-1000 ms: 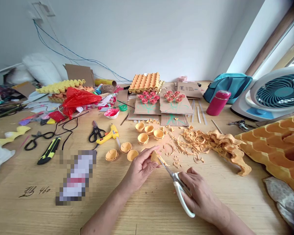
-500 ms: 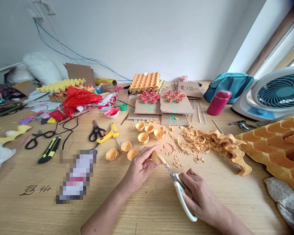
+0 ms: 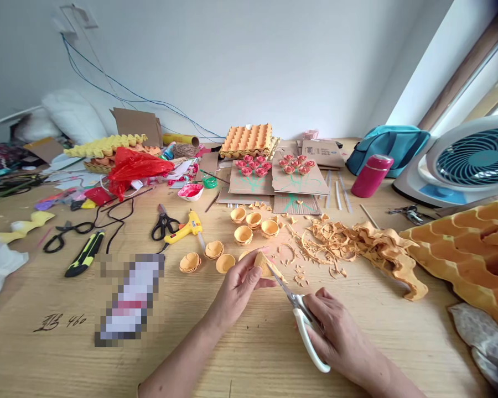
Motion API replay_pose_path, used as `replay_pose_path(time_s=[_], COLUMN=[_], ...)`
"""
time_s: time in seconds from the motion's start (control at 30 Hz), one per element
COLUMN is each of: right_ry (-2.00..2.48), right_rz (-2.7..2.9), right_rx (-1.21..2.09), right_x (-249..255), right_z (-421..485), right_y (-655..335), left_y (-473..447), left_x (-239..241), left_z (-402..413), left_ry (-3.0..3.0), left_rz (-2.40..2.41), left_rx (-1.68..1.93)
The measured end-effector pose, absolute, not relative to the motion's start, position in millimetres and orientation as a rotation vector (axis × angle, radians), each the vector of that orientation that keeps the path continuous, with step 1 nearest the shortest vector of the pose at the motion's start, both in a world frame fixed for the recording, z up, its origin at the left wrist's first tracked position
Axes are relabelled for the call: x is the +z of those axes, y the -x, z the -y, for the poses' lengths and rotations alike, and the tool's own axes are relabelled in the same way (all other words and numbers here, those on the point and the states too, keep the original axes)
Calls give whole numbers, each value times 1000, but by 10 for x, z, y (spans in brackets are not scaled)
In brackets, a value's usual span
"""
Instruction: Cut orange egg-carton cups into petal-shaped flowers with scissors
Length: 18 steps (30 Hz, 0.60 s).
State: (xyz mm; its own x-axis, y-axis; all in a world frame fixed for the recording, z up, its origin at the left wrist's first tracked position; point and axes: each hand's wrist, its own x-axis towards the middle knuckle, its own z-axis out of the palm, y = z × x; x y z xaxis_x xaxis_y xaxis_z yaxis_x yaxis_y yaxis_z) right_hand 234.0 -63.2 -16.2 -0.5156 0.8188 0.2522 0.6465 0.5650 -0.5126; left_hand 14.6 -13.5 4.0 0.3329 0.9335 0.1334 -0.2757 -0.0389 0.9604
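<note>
Between the thumb and fingers of my left hand [image 3: 239, 284] is an orange egg-carton cup [image 3: 264, 265], tilted on its side. My right hand [image 3: 334, 326] grips white-handled scissors [image 3: 309, 337], whose blades meet the cup's right edge. Just beyond my left hand stand several cut orange cups [image 3: 243, 235], some of them nested in stacks. Thin trimmed scraps [image 3: 330, 240] of the same carton lie past the scissors to the right.
A yellow glue gun [image 3: 186, 226], black scissors [image 3: 165, 223] and a utility knife [image 3: 85, 254] lie to the left. Flower-decorated cardboard [image 3: 301, 185] stands behind the cups. On the right are an orange egg tray [image 3: 473, 243], a pink bottle [image 3: 372, 176] and a fan [image 3: 468, 157].
My left fingers have shifted on the cup, the thumb now higher against it and the cup turned slightly. The scissors stay at its edge, their handles a little closer together.
</note>
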Motion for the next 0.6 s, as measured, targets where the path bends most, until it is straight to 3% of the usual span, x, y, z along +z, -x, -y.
replay_pose_path(time_s=[0.6], right_ry=[1192], right_rz=[2326], right_rx=[483], right_x=[-108], right_z=[651], right_y=[-2346], left_y=[-153], left_x=[13], left_z=[129], left_ry=[-1331], left_rz=[-815], left_rx=[1123])
